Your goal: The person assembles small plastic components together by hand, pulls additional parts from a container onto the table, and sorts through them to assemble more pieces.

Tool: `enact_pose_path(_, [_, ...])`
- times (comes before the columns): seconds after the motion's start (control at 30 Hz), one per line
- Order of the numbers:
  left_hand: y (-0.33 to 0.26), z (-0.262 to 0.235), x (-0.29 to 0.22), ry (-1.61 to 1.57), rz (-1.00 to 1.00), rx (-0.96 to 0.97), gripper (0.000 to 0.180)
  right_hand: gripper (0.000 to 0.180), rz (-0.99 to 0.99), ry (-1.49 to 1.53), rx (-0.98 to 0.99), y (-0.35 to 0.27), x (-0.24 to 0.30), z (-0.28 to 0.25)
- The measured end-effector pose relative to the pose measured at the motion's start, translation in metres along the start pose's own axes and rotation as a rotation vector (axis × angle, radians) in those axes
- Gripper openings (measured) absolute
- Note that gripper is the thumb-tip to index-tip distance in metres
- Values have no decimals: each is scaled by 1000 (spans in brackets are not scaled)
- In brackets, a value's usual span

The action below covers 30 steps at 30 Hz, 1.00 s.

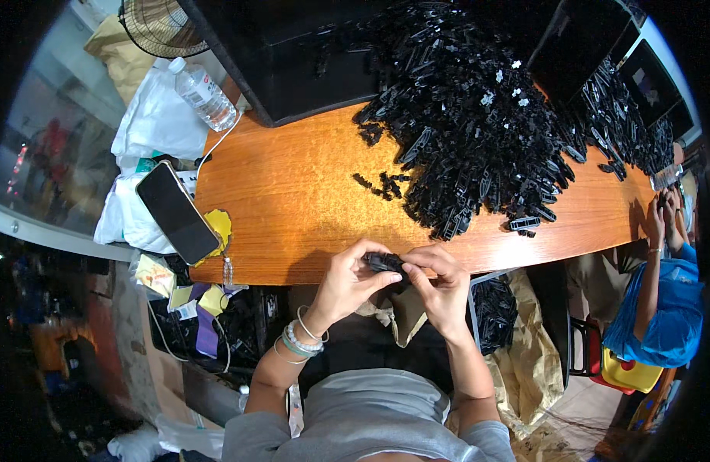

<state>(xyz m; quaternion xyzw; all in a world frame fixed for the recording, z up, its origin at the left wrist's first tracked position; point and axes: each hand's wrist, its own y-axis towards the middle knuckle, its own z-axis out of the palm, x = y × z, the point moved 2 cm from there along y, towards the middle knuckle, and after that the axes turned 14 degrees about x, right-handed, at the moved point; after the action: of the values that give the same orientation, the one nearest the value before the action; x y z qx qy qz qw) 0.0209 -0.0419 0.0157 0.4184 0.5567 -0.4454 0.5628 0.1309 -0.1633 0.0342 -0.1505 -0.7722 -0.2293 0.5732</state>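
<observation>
Over the table's front edge, my left hand (347,281) is closed around a small black plastic part (384,262). From the other side my right hand (441,285) meets it, thumb and forefinger pinched at the part's right end. The part's exact kind is too small and dark to make out. Beyond my hands a large heap of black plastic parts (478,146) covers the back of the wooden table (293,192). A few loose black pieces (385,185) lie at the heap's left side.
At left are a phone (178,212), a water bottle (203,94) and white plastic bags (158,123). A black bin (293,73) stands at the back. Below the table's edge is a container of black parts (495,312). A co-worker in blue (655,308) sits far right.
</observation>
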Motion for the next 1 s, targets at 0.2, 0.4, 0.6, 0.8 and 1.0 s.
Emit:
enact_pose_path(0.2, [-5, -2, -3, -96, 31, -42, 23, 19, -195, -342, 17, -4, 2, -1])
enact_pose_path(0.4, [-6, 1, 0, -209, -39, -13, 22, 26, -302, -482, 71, -9, -1, 1])
enact_pose_path(0.6, [-10, 4, 0, -65, 22, -23, 15, 27, 107, -39, 136, -11, -7, 0])
enact_pose_path(0.8, [-13, 15, 10, -123, -92, 116, 12, 24, 240, 49, 302, -34, -26, -14])
enact_pose_path(1.0, [12, 11, 1, 560, 203, 80, 12, 16, 460, -5, 329, -55, -33, -28])
